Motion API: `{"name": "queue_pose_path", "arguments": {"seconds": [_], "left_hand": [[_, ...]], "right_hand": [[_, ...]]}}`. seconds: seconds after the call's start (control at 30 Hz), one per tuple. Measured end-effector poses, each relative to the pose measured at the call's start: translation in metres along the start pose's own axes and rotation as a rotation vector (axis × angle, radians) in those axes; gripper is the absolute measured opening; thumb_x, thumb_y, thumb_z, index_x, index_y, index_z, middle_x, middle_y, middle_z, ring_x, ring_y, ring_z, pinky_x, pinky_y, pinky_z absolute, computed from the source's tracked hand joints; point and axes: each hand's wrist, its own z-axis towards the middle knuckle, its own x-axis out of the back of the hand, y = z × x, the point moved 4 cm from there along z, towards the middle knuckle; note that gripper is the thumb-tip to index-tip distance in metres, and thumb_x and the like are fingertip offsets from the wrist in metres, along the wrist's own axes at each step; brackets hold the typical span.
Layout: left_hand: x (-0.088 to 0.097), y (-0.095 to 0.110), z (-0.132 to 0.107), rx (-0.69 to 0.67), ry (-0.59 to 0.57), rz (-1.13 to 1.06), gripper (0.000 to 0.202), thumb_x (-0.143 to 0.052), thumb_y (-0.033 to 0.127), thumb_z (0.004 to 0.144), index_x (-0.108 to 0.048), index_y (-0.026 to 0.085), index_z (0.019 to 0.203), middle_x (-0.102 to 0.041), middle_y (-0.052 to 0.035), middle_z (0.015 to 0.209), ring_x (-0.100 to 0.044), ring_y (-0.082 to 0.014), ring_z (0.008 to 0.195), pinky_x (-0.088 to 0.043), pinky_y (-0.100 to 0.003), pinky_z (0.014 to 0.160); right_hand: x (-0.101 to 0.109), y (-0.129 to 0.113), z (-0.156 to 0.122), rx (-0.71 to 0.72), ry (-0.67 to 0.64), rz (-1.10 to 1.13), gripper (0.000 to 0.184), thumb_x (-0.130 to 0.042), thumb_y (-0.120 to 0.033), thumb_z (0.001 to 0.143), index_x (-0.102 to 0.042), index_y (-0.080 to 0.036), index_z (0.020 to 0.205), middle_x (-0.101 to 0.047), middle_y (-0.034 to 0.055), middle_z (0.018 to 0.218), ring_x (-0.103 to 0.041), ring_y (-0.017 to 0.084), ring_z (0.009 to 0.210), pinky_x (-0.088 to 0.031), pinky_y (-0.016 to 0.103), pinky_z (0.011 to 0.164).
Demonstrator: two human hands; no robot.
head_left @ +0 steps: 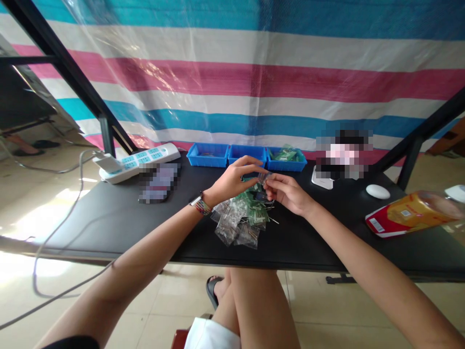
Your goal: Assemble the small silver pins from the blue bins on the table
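A small clear plastic bag [263, 179] is up between my two hands, above a pile on the black table. My right hand [289, 192] pinches its right side between thumb and fingers. From the left, my left hand [238, 176] has its fingertips closed on the bag's other side; what is inside is too small to make out. Below lie several clear plastic bags [228, 224], some with small metal pieces in them. Green circuit boards [257, 213] and thin pins are mixed in at the pile's right, partly hidden by my hands.
Behind the pile stand three joined blue bins [208, 159], the right one holding green pieces [286, 153]. A white power strip [141, 161] and a blurred-out object [160, 182] are at left. At right are a white oval object [378, 192] and a lying bottle [410, 213].
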Motion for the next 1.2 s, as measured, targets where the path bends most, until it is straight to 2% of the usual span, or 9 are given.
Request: {"name": "queue_pose_path", "arguments": {"seconds": [0.2, 0.3, 0.57, 0.73, 0.83, 0.97, 1.03, 1.1, 1.2], "left_hand": [[0.004, -0.002, 0.002, 0.084, 0.049, 0.002, 0.023, -0.071, 0.041, 0.103, -0.080, 0.021, 0.098, -0.078, -0.0092, 0.102, -0.072, -0.0240, 0.100, -0.056, -0.038, 0.094], [0.004, -0.005, 0.002, 0.168, 0.056, -0.033, 0.034, -0.073, 0.052, 0.100, -0.078, 0.019, 0.089, -0.079, -0.0081, 0.094, -0.071, -0.0234, 0.092, -0.055, -0.037, 0.088], [0.000, -0.007, 0.001, 0.248, 0.012, -0.121, 0.042, -0.069, 0.058, 0.101, -0.076, 0.017, 0.089, -0.078, -0.0061, 0.090, -0.070, -0.0200, 0.085, -0.052, -0.031, 0.078], [0.002, -0.007, 0.001, 0.322, 0.035, -0.225, 0.041, -0.058, 0.054, 0.106, -0.074, 0.017, 0.102, -0.079, -0.0073, 0.096, -0.074, -0.0226, 0.091, -0.055, -0.032, 0.081], [0.000, -0.007, 0.000, 0.332, 0.020, -0.230, 0.040, -0.057, 0.053, 0.106, -0.073, 0.017, 0.101, -0.079, -0.0075, 0.096, -0.075, -0.0233, 0.092, -0.056, -0.032, 0.082], [-0.003, -0.007, -0.001, 0.306, 0.003, -0.213, 0.037, -0.057, 0.049, 0.105, -0.074, 0.017, 0.099, -0.080, -0.0085, 0.099, -0.075, -0.0235, 0.093, -0.057, -0.033, 0.083], [-0.004, -0.009, -0.001, 0.299, 0.007, -0.203, 0.034, -0.058, 0.046, 0.105, -0.074, 0.016, 0.099, -0.080, -0.0087, 0.100, -0.075, -0.0233, 0.092, -0.058, -0.033, 0.083], [-0.004, -0.011, -0.002, 0.296, 0.013, -0.196, 0.032, -0.059, 0.043, 0.104, -0.074, 0.016, 0.099, -0.080, -0.0088, 0.099, -0.075, -0.0231, 0.091, -0.058, -0.033, 0.082], [-0.003, -0.014, -0.002, 0.299, 0.015, -0.186, 0.029, -0.059, 0.040, 0.103, -0.075, 0.016, 0.099, -0.080, -0.0090, 0.099, -0.076, -0.0231, 0.091, -0.058, -0.032, 0.081]], "right_hand": [[0.002, -0.009, -0.002, 0.042, 0.029, -0.028, 0.050, -0.081, -0.066, 0.082, -0.071, -0.021, 0.099, -0.072, 0.0041, 0.087, -0.066, 0.017, 0.066, -0.059, 0.031, 0.058], [0.005, -0.013, -0.003, 0.131, 0.101, -0.134, 0.050, -0.086, -0.061, 0.078, -0.068, -0.025, 0.107, -0.072, 0.0020, 0.093, -0.068, 0.017, 0.068, -0.061, 0.032, 0.058], [0.008, -0.013, 0.005, 0.210, 0.176, -0.243, 0.047, -0.093, -0.061, 0.072, -0.070, -0.021, 0.082, -0.069, 0.0012, 0.076, -0.064, 0.015, 0.060, -0.060, 0.030, 0.057], [0.042, -0.024, 0.023, 0.279, 0.401, -0.090, 0.044, -0.094, -0.056, 0.071, -0.072, -0.023, 0.090, -0.074, 0.0008, 0.085, -0.064, 0.012, 0.063, -0.061, 0.027, 0.061], [0.067, -0.019, 0.032, 0.179, 0.529, -0.016, 0.041, -0.093, -0.053, 0.075, -0.072, -0.023, 0.094, -0.077, 0.0017, 0.087, -0.065, 0.012, 0.063, -0.061, 0.026, 0.059], [0.081, -0.015, 0.033, 0.182, 0.546, -0.033, 0.035, -0.090, -0.047, 0.078, -0.072, -0.022, 0.093, -0.077, 0.0048, 0.086, -0.072, 0.017, 0.071, -0.063, 0.031, 0.066], [0.080, -0.017, 0.030, 0.215, 0.508, -0.200, 0.033, -0.086, -0.049, 0.081, -0.073, -0.022, 0.094, -0.076, 0.0053, 0.086, -0.071, 0.019, 0.070, -0.061, 0.033, 0.065], [0.072, -0.020, 0.027, 0.259, 0.419, -0.549, 0.028, -0.082, -0.047, 0.084, -0.076, -0.022, 0.095, -0.075, 0.0064, 0.090, -0.069, 0.020, 0.071, -0.059, 0.035, 0.067], [0.055, -0.018, 0.023, 0.365, 0.217, -1.126, 0.024, -0.078, -0.034, 0.087, -0.079, -0.022, 0.108, -0.076, 0.0107, 0.113, -0.071, 0.026, 0.093, -0.058, 0.041, 0.087]]}}
